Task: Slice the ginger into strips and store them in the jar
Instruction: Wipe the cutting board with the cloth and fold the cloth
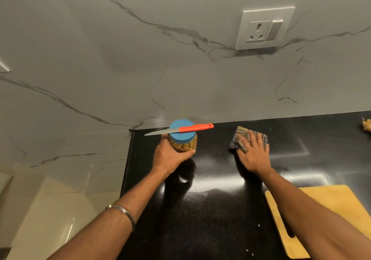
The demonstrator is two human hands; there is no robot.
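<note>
Nearest the camera, two bare forearms are reaching forward over a glossy black countertop (pixel 210 209); the left one is wearing a thin metal bangle (pixel 122 211) around the wrist; at the lower right a yellow wooden cutting board (pixel 329 203) with a slot handle is lying flat on the counter, partly passing under the right forearm.

Further in, the left hand (pixel 170 157) is wrapping its fingers and thumb around the clear body of the jar (pixel 183 144), gripping it from the near left side; the jar is showing pale yellowish strips of ginger (pixel 185 145) packed inside it, and a blue lid (pixel 182 131) is sitting on its top; a knife (pixel 180 129) with an orange handle is lying flat across that lid, its blade pointing left past the rim and its handle sticking out to the right. Whether the jar is standing on the counter or being held just above it cannot be told.

To the right, well apart from the jar, the right hand (pixel 253 151) is lying palm-down with its fingers spread and straight, pressing on a checked cloth (pixel 244 137) bunched on the counter.

At the far right edge a small pale brown scrap (pixel 367 124) is sitting on the countertop; behind everything a grey veined marble wall (pixel 140 69) is rising, carrying a white socket and switch plate (pixel 265 27).
</note>
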